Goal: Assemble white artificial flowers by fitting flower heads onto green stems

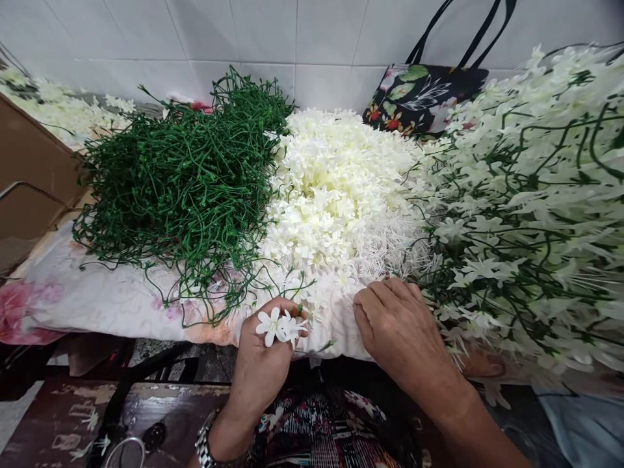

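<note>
My left hand (pixel 263 357) is closed around a small sprig of white artificial flowers (pixel 277 327) on a green stem, at the near edge of the table. My right hand (pixel 397 331) lies knuckles up beside it, fingers curled down into the near edge of a big heap of loose white flower heads (pixel 341 188); what they pinch is hidden. A tangled heap of bare green plastic stems (pixel 185 182) lies to the left of the white heap. Finished stems with white flowers (pixel 531 208) are piled at the right.
A floral cloth (pixel 73 292) covers the table. A brown cardboard box (pixel 29 169) stands at the left, and a dark floral bag (pixel 424 97) leans on the white tiled wall behind. A wristwatch (pixel 207 445) is on my left wrist. Below is a worn dark surface.
</note>
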Demonstrator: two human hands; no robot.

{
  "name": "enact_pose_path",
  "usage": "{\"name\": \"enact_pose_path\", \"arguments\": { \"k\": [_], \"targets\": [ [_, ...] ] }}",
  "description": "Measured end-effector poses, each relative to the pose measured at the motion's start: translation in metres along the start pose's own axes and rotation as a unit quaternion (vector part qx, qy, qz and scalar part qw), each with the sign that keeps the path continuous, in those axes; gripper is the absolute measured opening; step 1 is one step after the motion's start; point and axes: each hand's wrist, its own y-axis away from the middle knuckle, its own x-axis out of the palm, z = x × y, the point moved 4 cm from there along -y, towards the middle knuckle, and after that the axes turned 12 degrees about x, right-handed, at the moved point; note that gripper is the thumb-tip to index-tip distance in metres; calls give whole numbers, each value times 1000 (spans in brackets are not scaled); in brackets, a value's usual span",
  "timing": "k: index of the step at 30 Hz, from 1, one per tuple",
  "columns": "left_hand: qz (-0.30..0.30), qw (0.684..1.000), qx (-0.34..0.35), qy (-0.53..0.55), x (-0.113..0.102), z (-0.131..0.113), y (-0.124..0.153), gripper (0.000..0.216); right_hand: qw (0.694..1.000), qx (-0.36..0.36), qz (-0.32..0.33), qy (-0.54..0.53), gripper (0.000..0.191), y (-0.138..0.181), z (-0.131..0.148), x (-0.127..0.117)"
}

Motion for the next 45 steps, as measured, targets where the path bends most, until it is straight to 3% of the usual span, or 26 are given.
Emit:
{"name": "enact_pose_path", "arguments": {
  "k": [6, 17, 24, 33, 39, 45],
  "targets": [
    [19, 993, 67, -91, 1, -9, -4, 23, 1000, 0, 13, -19, 17, -1, -5, -3],
    [19, 995, 19, -92, -1, 1, -4, 15, 997, -13, -7, -82, 23, -3, 6, -6],
    [21, 995, 28, -95, -1, 3, -5, 7, 973, -41, 82, -212, 18, -17, 19, 2],
    [28, 993, 43, -108, -2, -3, -5, 10, 976, -78, 112, -171, 17, -27, 26, 8],
    [45, 992, 50, -111, -1, -3, -5, 15, 971, -66, 150, -173, 14, -31, 30, 9],
    [40, 994, 46, -95, -1, -3, -5, 10, 971, -49, 126, -199, 17, -26, 27, 13]
  ]
}}
